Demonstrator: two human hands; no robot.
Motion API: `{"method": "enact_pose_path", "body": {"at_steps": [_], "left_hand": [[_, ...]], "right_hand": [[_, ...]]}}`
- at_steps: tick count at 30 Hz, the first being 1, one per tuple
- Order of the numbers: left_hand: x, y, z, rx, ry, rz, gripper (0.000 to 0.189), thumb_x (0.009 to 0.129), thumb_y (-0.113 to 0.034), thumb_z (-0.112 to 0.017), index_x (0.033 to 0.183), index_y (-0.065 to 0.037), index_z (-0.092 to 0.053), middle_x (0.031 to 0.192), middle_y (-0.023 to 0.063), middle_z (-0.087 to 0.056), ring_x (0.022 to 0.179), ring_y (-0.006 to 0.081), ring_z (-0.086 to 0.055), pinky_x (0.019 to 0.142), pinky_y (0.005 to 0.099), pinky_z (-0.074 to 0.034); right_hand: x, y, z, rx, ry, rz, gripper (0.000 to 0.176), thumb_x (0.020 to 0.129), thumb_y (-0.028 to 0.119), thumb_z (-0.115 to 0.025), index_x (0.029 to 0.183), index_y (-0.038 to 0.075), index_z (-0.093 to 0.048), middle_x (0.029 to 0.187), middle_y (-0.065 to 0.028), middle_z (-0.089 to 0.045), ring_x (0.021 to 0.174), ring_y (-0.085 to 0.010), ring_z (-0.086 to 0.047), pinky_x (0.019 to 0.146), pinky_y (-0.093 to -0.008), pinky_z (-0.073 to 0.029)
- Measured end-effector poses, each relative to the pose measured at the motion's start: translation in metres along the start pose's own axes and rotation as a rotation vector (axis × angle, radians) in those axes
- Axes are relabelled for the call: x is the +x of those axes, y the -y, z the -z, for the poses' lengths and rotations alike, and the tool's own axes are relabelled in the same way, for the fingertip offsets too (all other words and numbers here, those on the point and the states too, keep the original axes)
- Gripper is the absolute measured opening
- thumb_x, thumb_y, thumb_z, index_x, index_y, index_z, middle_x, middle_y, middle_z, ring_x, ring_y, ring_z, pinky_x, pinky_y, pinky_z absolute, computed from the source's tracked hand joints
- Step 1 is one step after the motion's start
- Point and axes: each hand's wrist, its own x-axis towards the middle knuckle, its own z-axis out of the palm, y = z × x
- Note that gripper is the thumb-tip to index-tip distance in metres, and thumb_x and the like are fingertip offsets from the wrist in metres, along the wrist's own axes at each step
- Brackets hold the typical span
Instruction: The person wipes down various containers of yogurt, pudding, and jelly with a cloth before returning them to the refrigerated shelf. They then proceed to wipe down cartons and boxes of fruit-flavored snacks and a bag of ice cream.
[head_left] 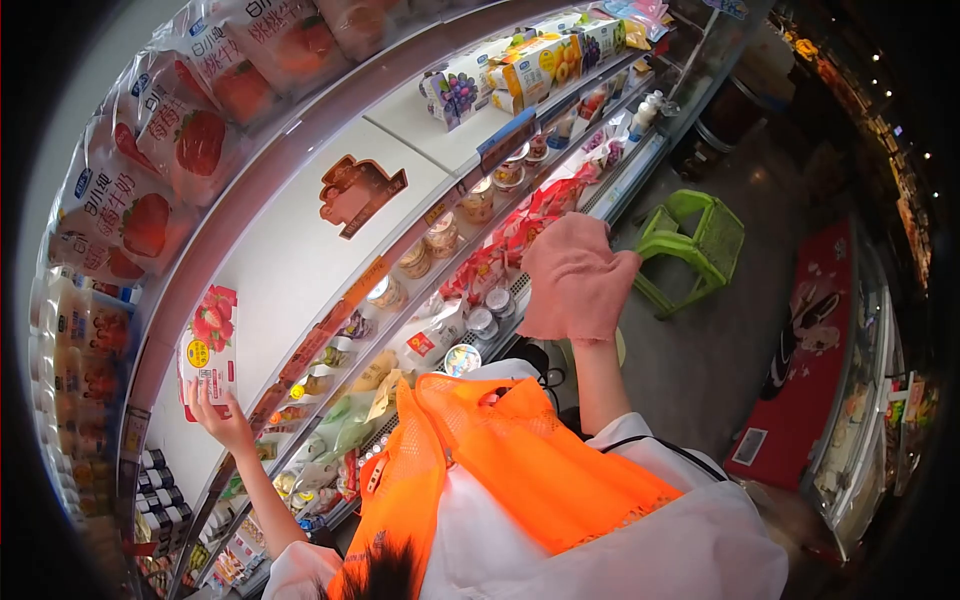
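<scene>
My left hand (222, 418) is at a red-and-white carton with strawberries printed on it (210, 340), on the white shelf at the left. Its fingers and thumb rest against the carton's lower end, and part of the grip is hidden. My right hand is raised in front of the shelves, covered by a pink cloth (578, 275). The fingers under the cloth are hidden, though the fabric bunches around them. Beside the carton stretches the bare white shelf surface (290, 260), where a brown cut-out label (360, 192) is stuck.
Bagged strawberry milk (150, 215) fills the upper shelf. Fruit-printed cartons (540, 70) stand at the shelf's far end. Cups and packets (440, 235) line the lower shelves. A green plastic stool (690, 245) is on the floor to the right, near a red-fronted display case (800, 350).
</scene>
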Motion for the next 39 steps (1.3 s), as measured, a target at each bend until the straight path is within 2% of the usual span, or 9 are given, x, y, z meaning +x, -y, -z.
{"method": "enact_pose_path", "body": {"at_steps": [9,17,21,25,28,32,34,36,39], "left_hand": [[0.07,-0.222,-0.125,-0.414,0.241,-0.411,0.045,0.062,-0.004,-0.066,0.106,-0.008,-0.058,0.115,0.0105,-0.053,0.115,0.0326,-0.048,0.096,0.0488,-0.037],[0.202,-0.424,-0.278,-0.801,0.191,-0.009,0.049,0.075,-0.012,-0.066,0.12,-0.004,-0.048,0.121,0.0155,-0.049,0.114,0.0313,-0.047,0.098,0.0378,-0.036],[0.247,-0.467,-0.381,-0.665,0.157,0.136,0.056,0.077,-0.021,-0.069,0.124,-0.001,-0.046,0.123,0.0187,-0.047,0.115,0.0315,-0.046,0.097,0.0365,-0.037],[0.241,-0.474,-0.414,-0.613,0.147,0.247,0.043,0.075,-0.016,-0.069,0.114,-0.003,-0.056,0.113,0.0158,-0.056,0.108,0.031,-0.051,0.092,0.0369,-0.04],[0.239,-0.476,-0.413,-0.629,0.112,0.288,0.035,0.073,-0.012,-0.07,0.106,-0.003,-0.061,0.105,0.0136,-0.061,0.101,0.0306,-0.055,0.088,0.0368,-0.042],[0.238,-0.479,-0.41,-0.523,0.061,0.211,0.034,0.073,-0.011,-0.07,0.105,-0.002,-0.061,0.104,0.0138,-0.062,0.097,0.029,-0.059,0.085,0.0343,-0.044],[0.237,-0.482,-0.408,-0.547,0.046,0.239,0.034,0.071,-0.012,-0.071,0.102,-0.003,-0.061,0.103,0.0139,-0.062,0.098,0.0304,-0.057,0.088,0.0364,-0.043],[0.239,-0.482,-0.407,-0.512,0.122,0.275,0.033,0.072,-0.012,-0.071,0.102,-0.002,-0.061,0.103,0.0133,-0.063,0.101,0.0298,-0.056,0.088,0.0364,-0.043],[0.237,-0.482,-0.397,-0.453,0.19,0.257,0.031,0.074,-0.011,-0.068,0.104,-0.003,-0.061,0.105,0.0128,-0.062,0.105,0.0287,-0.054,0.09,0.0359,-0.042]], "right_hand": [[0.047,0.072,-0.03,0.289,0.15,-0.087,0.034,0.071,0.011,-0.042,0.102,-0.003,-0.046,0.082,-0.0034,-0.033,0.073,-0.0148,-0.031,0.064,-0.0237,-0.042],[0.136,0.199,-0.018,0.427,0.341,-0.246,0.021,0.092,0.018,-0.04,0.102,0.002,-0.047,0.083,-0.0032,-0.033,0.073,-0.0132,-0.032,0.064,-0.019,-0.04],[0.185,0.215,-0.057,0.022,0.06,-0.015,0.025,0.094,0.024,-0.042,0.104,0.002,-0.048,0.094,-0.0065,-0.041,0.082,-0.0163,-0.041,0.066,-0.0206,-0.04],[0.3,0.217,-0.092,1.668,0.201,-0.59,0.032,0.092,0.027,-0.047,0.111,0.001,-0.049,0.103,-0.0109,-0.048,0.084,-0.0203,-0.046,0.076,-0.0285,-0.042],[0.382,0.185,-0.103,2.652,-0.144,-1.031,0.029,0.088,0.027,-0.05,0.097,0.0,-0.053,0.097,-0.016,-0.054,0.085,-0.0277,-0.05,0.083,-0.0355,-0.041],[0.45,0.119,-0.1,3.568,-1.285,-1.602,0.036,0.082,0.027,-0.053,0.066,-0.004,-0.062,0.08,-0.0241,-0.061,0.086,-0.0404,-0.054,0.091,-0.0456,-0.038],[0.444,0.086,-0.104,2.811,-1.498,-2.066,0.032,0.077,0.027,-0.057,0.069,-0.003,-0.063,0.079,-0.0207,-0.061,0.084,-0.036,-0.056,0.088,-0.0445,-0.039],[0.416,0.066,-0.101,2.857,-1.914,-1.582,0.028,0.073,0.026,-0.061,0.069,-0.002,-0.062,0.082,-0.0187,-0.061,0.087,-0.0324,-0.056,0.086,-0.042,-0.041],[0.419,0.076,-0.102,2.68,-1.954,-1.774,0.026,0.072,0.023,-0.062,0.073,-0.002,-0.063,0.088,-0.0181,-0.061,0.09,-0.0322,-0.055,0.085,-0.0409,-0.041]]}}
